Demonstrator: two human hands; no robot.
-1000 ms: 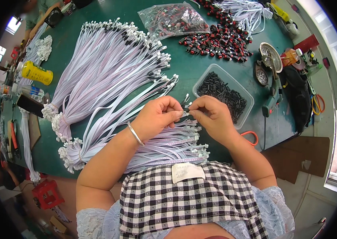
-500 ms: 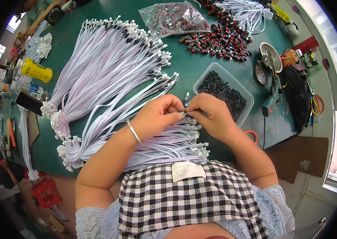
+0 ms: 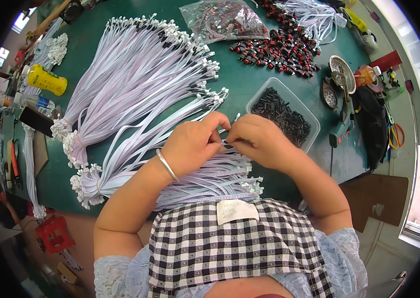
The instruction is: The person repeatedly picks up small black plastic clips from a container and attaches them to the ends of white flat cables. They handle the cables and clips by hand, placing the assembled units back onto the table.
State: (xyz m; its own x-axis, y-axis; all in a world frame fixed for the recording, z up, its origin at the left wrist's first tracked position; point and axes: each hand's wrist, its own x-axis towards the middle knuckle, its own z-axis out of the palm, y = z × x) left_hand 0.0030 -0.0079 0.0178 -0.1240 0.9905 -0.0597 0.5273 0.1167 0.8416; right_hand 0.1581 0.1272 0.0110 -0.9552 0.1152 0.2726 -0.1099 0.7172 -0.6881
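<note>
My left hand [image 3: 193, 142], with a silver bangle at its wrist, is closed with thumb and fingers pinched around the end of a white cable. My right hand [image 3: 259, 138] meets it fingertip to fingertip, also pinched; whatever sits in its fingers is too small to make out. Under both hands lies a bundle of white flat cables [image 3: 205, 174] with small white connectors at their ends. Beyond it spreads a larger fan of white cables [image 3: 125, 79], some with black sleeves near the tips. Beside my right hand stands a clear plastic box [image 3: 314, 124] of short black tubes [image 3: 282, 116].
Small black-and-red parts [image 3: 282, 52] lie heaped at the back, next to a clear bag [image 3: 222, 22] of them. To the right are a metal dish [image 3: 351, 82], a green-handled tool [image 3: 341, 130] and orange-handled scissors [image 3: 396, 136]. A yellow bottle [image 3: 47, 79] and a phone [image 3: 36, 119] sit left.
My hands have stayed together, with fingertips still pinched, and the right hand has shifted slightly left. The surroundings sit a little farther right in view.
</note>
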